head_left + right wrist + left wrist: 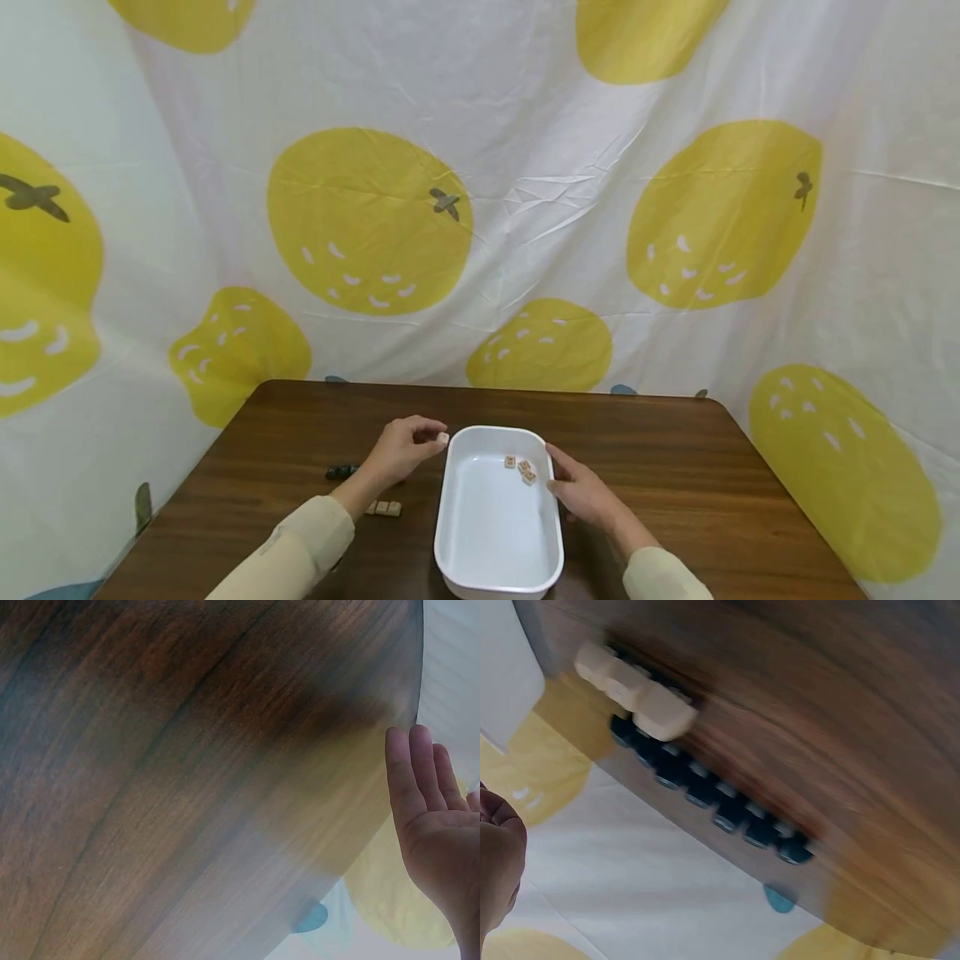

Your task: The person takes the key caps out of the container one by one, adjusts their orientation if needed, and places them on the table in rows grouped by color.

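Note:
My left hand [405, 446] pinches a small beige square block [444, 437] between thumb and fingertips, just off the upper left rim of a white rectangular tray [498, 558]. At the tray's right side, my right hand [588, 493] holds the rim, with thumb and index finger at its edge. Three of its fingers [425, 776] extend straight in the right wrist view. Several small beige blocks with dark markings [527, 477] lie inside the tray near its far right corner. In the left wrist view, my left hand [501, 862] shows only partly; its block is hidden there.
Left of the tray, a row of beige blocks [622, 682] lies beside a longer row of black blocks [727, 806] on the brown wooden table [675, 467]. My left forearm partly covers both rows in the head view. A lemon-patterned cloth [525, 250] hangs behind the table.

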